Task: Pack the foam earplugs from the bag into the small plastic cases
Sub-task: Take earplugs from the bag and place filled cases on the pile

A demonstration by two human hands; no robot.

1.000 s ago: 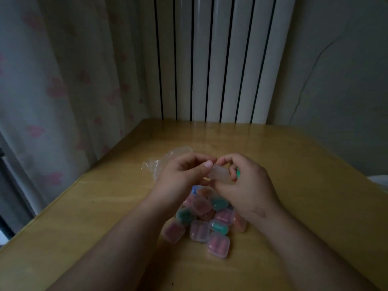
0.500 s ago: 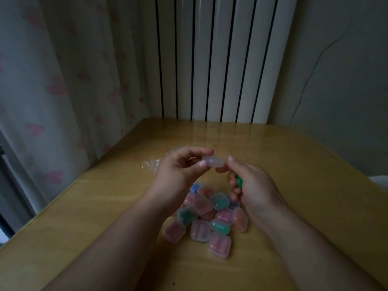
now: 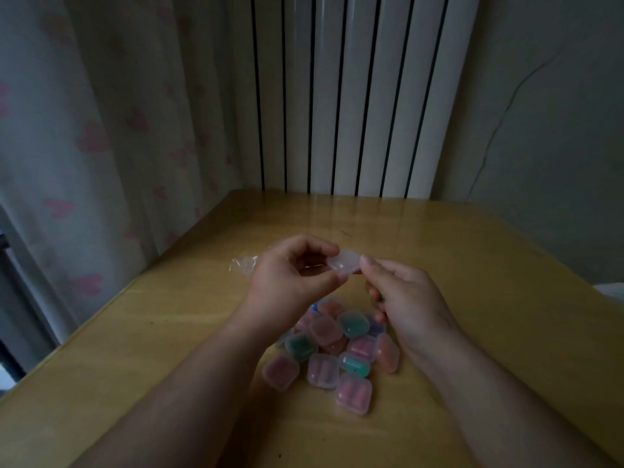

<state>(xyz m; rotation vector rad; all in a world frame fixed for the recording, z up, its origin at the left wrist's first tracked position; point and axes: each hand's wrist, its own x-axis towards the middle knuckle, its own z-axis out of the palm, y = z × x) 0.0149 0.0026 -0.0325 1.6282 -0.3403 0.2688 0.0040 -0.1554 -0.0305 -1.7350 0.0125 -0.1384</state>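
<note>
My left hand [image 3: 287, 275] pinches a small clear plastic case [image 3: 344, 261] between thumb and fingers, held above the table. My right hand [image 3: 401, 292] touches the case's right edge with its forefinger tip, while its curled lower fingers hide something green; a sliver shows. Below both hands lies a pile of small cases [image 3: 334, 352] with pink, green and blue earplugs inside, lids down. A clear plastic bag [image 3: 243, 265] sticks out from behind my left hand.
The wooden table [image 3: 472, 265] stands in a corner, with a white radiator [image 3: 347, 96] behind it and a curtain [image 3: 84, 130] with pink hearts on the left. A white object [image 3: 611, 292] shows at the right edge.
Both hands rose slightly and parted. The clear case, first gripped by both hands together, now sits in my left fingers with only my right forefinger on it.
</note>
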